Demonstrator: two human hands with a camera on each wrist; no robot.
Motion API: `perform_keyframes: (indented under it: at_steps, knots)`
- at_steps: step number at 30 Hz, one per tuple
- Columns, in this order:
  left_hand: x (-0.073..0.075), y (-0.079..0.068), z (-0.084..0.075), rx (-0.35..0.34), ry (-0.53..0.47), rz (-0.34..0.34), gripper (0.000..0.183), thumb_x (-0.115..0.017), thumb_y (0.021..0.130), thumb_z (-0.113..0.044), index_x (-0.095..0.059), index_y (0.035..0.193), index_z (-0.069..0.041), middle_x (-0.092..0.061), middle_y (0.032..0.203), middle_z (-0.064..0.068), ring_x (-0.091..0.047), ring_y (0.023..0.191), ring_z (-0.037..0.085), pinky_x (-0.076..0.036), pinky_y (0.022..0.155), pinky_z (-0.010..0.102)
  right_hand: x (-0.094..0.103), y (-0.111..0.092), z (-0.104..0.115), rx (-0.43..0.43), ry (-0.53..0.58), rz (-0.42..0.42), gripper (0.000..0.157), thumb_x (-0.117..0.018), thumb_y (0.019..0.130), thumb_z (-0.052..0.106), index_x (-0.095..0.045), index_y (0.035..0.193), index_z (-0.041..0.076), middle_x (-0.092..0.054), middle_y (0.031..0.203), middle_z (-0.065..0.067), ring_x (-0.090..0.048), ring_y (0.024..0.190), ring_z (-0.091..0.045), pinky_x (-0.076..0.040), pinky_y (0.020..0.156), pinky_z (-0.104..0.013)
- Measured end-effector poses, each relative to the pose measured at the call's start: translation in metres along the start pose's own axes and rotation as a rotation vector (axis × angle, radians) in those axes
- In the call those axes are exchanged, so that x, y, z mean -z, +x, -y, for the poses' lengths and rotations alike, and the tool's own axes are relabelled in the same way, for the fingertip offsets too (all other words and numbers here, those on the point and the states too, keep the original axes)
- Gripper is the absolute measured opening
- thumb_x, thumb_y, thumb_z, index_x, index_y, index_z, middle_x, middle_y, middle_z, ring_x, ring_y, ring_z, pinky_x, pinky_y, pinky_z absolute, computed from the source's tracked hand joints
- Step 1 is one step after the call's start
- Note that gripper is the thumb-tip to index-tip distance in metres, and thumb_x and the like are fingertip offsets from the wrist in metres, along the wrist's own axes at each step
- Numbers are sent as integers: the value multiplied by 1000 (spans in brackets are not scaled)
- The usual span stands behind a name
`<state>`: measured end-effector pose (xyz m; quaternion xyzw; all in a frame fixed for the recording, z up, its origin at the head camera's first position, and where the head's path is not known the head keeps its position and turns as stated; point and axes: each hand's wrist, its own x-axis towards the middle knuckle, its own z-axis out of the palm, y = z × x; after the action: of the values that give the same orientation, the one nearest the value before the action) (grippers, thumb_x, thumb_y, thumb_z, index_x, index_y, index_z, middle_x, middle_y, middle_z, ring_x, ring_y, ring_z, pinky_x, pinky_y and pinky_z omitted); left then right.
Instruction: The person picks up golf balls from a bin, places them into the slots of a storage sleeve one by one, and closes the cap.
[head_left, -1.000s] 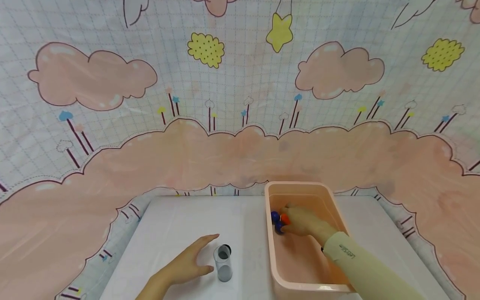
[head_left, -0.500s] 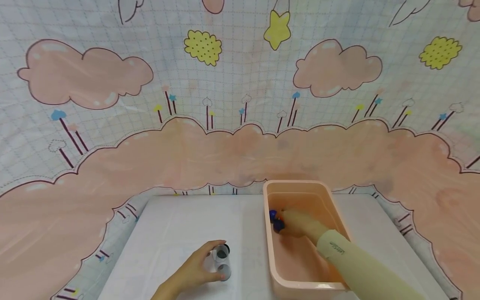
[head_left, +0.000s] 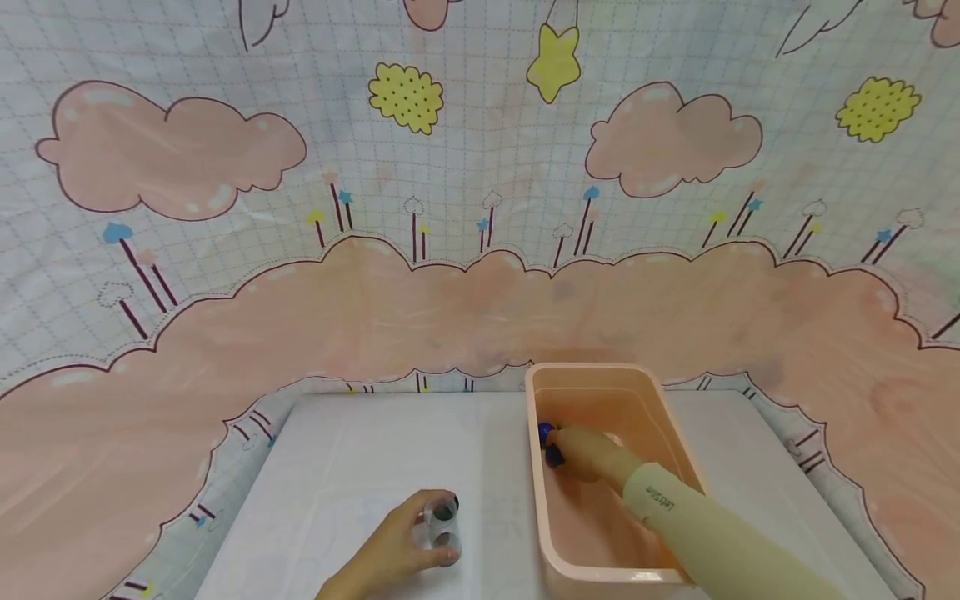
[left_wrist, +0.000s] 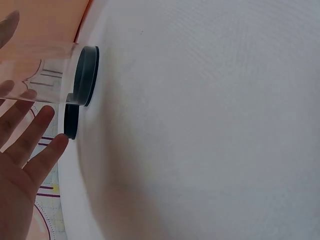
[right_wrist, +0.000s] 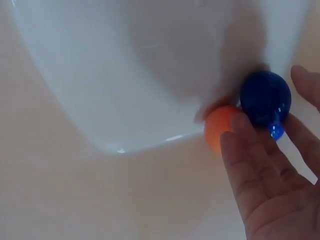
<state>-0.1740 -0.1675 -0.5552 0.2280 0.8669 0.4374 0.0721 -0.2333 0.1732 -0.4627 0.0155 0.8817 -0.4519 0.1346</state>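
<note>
On the white table (head_left: 360,442), my left hand (head_left: 386,550) has its thumb and index finger around a pair of clear cylinders (head_left: 442,525). In the left wrist view a clear wall (left_wrist: 45,75) ends in a dark round base (left_wrist: 87,75), with a second dark base (left_wrist: 71,120) behind it near my fingertips. My right hand (head_left: 592,454) reaches into the peach bin (head_left: 542,517). In the right wrist view its fingers lie at an orange ball (right_wrist: 217,125) and a dark blue ball (right_wrist: 264,97), thumb beside the blue one. Another blue ball (right_wrist: 276,131) peeks out between the fingers.
The bin's tall walls surround my right wrist, and its left rim stands between my two hands. Behind the table hangs a patterned cloth (head_left: 450,308) with clouds and stars, which also runs down both sides.
My left hand has moved right and closed its thumb and index finger around the clear cylinders. The right hand has shifted slightly left over the balls, now hiding the orange one in the head view.
</note>
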Motion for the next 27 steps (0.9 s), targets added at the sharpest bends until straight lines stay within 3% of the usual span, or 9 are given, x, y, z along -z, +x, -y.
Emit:
perform_keyframes:
  at_steps: [3, 6, 11, 13, 19, 22, 23, 27]
  knots:
    - [-2, -1, 0, -9, 22, 12, 75, -82, 86, -50, -53, 146, -16, -60, 146, 1, -57, 132, 21, -55, 104, 40, -8, 29, -8, 1, -187, 38, 25, -55, 103, 41, -65, 105, 18, -60, 95, 0, -57, 98, -17, -44, 87, -38]
    - [-5, -1, 1, -18, 47, 26, 72, -80, 87, -50, -53, 144, -16, -60, 145, 1, -58, 128, 17, -55, 101, 38, -14, 44, -18, 148, -336, 25, 22, -47, 109, 31, -58, 105, 12, -55, 84, -1, -56, 87, -16, -44, 83, -36]
    - [-8, -2, 0, -25, 36, 38, 69, -79, 88, -50, -54, 142, -14, -62, 142, 3, -57, 121, 10, -54, 98, 34, -18, 49, -28, 506, -735, -45, 6, -63, 103, 12, -61, 106, 8, -61, 85, -4, -65, 81, -23, -58, 76, -41]
    - [-9, -2, 0, -27, 40, 34, 69, -79, 88, -50, -55, 141, -14, -62, 140, 2, -58, 119, 9, -54, 97, 33, -18, 50, -29, 593, -843, -58, 8, -68, 99, 7, -63, 105, 7, -65, 87, -7, -69, 83, -27, -61, 76, -44]
    - [-8, -1, 0, -41, 19, 19, 64, -79, 88, -48, -56, 137, -14, -64, 138, 4, -61, 120, 12, -58, 98, 42, -18, 50, -26, 559, -885, -29, 15, -71, 97, 8, -64, 110, 9, -68, 95, -6, -70, 91, -26, -62, 82, -44]
    - [-8, 0, 0, -36, -30, 16, 57, -81, 88, -45, -58, 131, -16, -65, 134, 5, -62, 121, 14, -59, 97, 46, -17, 50, -24, 528, -870, -15, 9, -68, 100, 13, -62, 108, 11, -63, 89, -2, -67, 85, -23, -60, 81, -41]
    - [-7, 0, 0, -32, -49, 16, 54, -81, 88, -44, -58, 129, -16, -65, 132, 5, -63, 120, 14, -59, 97, 46, -17, 50, -23, 481, -818, -8, 6, -64, 103, 18, -63, 105, 12, -61, 85, -1, -64, 82, -20, -58, 80, -39]
    - [-7, 0, 2, -18, -92, 8, 46, -82, 87, -42, -58, 120, -20, -67, 126, 5, -64, 115, 11, -60, 96, 39, -16, 51, -20, 307, -599, 22, 23, -53, 109, 29, -61, 92, 15, -48, 71, 2, -55, 74, -15, -46, 74, -33]
